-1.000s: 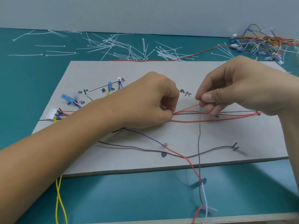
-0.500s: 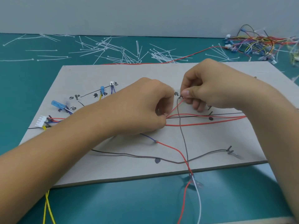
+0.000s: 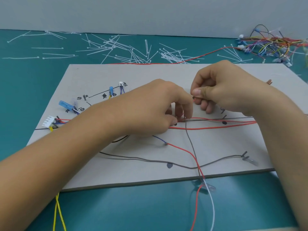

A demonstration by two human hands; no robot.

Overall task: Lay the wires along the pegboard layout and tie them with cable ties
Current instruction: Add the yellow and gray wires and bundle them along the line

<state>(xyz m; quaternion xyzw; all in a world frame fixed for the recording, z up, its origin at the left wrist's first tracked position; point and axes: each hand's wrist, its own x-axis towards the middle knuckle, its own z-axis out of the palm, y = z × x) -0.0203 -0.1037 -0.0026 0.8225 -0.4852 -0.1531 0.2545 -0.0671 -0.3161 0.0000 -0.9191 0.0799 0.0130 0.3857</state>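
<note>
A grey layout board (image 3: 150, 74) lies on the teal table, marked with black lines and labels. Red wires (image 3: 216, 128) and a grey wire (image 3: 241, 117) run across its middle to the right. My left hand (image 3: 155, 107) pinches these wires down at the board's centre. My right hand (image 3: 221, 90) pinches the end of a red wire and a grey wire (image 3: 191, 144) just above; the grey one trails down over the front edge. Another grey wire (image 3: 141, 158) snakes along the front. A white connector (image 3: 48, 121) and blue terminals (image 3: 66, 105) sit at the left.
Loose white cable ties (image 3: 116, 47) lie scattered on the table behind the board. A tangle of coloured wires (image 3: 273, 44) sits at the back right. A long red wire (image 3: 191, 60) runs along the board's far edge. Yellow wires (image 3: 58, 212) hang at the front left.
My right hand has moved left and up the board, pulling the red and grey wire ends toward my left hand. The left hand kept its pinch at the centre.
</note>
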